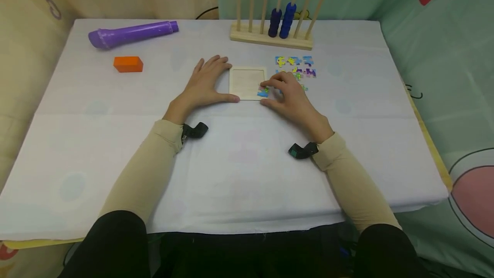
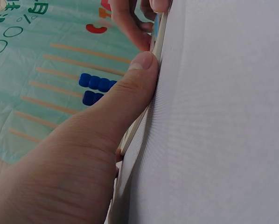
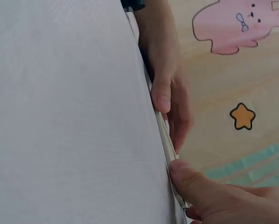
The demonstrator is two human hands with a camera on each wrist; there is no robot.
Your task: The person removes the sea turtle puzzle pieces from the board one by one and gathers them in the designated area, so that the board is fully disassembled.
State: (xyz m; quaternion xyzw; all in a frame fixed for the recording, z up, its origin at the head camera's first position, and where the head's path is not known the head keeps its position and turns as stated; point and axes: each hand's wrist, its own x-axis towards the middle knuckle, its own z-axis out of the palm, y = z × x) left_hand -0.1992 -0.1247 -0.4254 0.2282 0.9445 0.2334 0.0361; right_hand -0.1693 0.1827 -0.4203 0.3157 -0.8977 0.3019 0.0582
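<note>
A pale wooden puzzle tray [image 1: 244, 84] with a raised border lies flat on the white cloth. My left hand [image 1: 207, 84] is spread at its left side, thumb along the near edge and fingertips by the far left corner. At the tray's near right corner sits a small blue and green puzzle piece [image 1: 263, 94]. Curled fingers of my right hand [image 1: 290, 95] hold it, index fingertip at its upper side and thumb low by the tray's near edge. In the right wrist view that thumb [image 3: 184, 172] touches the border. Loose jigsaw pieces [image 1: 310, 72] lie beyond the right hand, some hidden by it.
Behind the tray stands a wooden peg rack [image 1: 270, 42] with dark blue and blue beads on two of its rods. A purple microphone-shaped tube [image 1: 133, 34] and an orange block [image 1: 128, 64] lie at the far left. Printed curtains hang around the table.
</note>
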